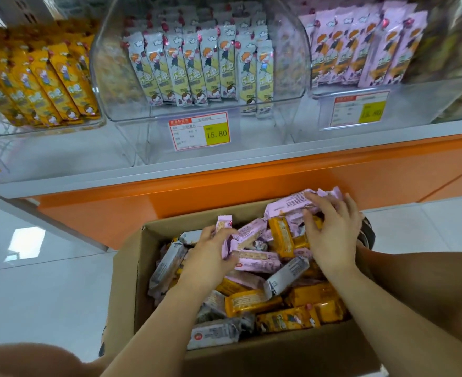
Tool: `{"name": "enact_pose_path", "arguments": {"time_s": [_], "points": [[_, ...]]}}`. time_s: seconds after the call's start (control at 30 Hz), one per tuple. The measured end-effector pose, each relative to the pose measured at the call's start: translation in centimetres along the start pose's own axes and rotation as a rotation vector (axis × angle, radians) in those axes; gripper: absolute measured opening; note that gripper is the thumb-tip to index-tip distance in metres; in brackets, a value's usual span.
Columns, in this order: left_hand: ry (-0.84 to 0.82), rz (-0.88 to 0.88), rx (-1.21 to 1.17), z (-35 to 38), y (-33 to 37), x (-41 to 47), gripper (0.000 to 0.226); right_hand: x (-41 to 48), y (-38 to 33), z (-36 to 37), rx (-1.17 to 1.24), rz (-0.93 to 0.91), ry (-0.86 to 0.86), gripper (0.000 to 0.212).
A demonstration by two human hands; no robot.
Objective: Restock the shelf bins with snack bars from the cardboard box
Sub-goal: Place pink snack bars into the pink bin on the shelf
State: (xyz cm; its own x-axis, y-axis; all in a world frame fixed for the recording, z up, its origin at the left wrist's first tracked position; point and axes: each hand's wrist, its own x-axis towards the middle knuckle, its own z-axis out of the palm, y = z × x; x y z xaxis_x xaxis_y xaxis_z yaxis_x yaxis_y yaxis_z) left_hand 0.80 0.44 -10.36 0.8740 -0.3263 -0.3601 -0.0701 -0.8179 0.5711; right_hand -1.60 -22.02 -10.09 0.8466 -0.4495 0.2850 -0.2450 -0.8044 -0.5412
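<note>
Cardboard box [126, 281], open-topped, set below the front edge of the shelf [251, 159]. It holds loose snack bars, heaped without order.

- Pink bars [257, 261]: mostly toward the box's far edge.
- Yellow bars [251, 302]: toward its near right corner.
- Grey bars [213, 333]: along its left and near edges.
- Left hand [208, 257]: fingers curled round a few pink bars at the far left of the heap.
- Right hand [333, 235]: thumb and fingers pinch a pink bundle [292, 205], raised over the box's far right corner.
- Shelf bins, clear plastic, bars upright in rows: left bin [99, 77] yellow, middle bin [287, 85] grey, right bin [442, 85] pink.

Handling, as I judge it: the bars are light and fairly stiff inside slick, crinkly film, so they are likely to slide against each other. I would grip a squared-up stack across its middle, never by the crimped ends.
</note>
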Motion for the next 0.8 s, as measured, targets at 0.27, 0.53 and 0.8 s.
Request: {"name": "enact_pose_path", "arguments": {"time_s": [0.27,0.53,0.8], "points": [[-0.16,0.031,-0.047,0.8,1.0,1.1,0.058,2.0,-0.1,-1.1,0.266,0.107,-0.076,0.027],[-0.179,0.067,-0.12,1.1,2.1,1.4,0.054,1.5,-0.7,-0.6,0.329,0.054,-0.11,0.027],[-0.145,0.101,-0.25,0.9,3.8,2.0,0.043,2.1,-0.4,-1.7,0.29,0.061,-0.32,0.061]]}}
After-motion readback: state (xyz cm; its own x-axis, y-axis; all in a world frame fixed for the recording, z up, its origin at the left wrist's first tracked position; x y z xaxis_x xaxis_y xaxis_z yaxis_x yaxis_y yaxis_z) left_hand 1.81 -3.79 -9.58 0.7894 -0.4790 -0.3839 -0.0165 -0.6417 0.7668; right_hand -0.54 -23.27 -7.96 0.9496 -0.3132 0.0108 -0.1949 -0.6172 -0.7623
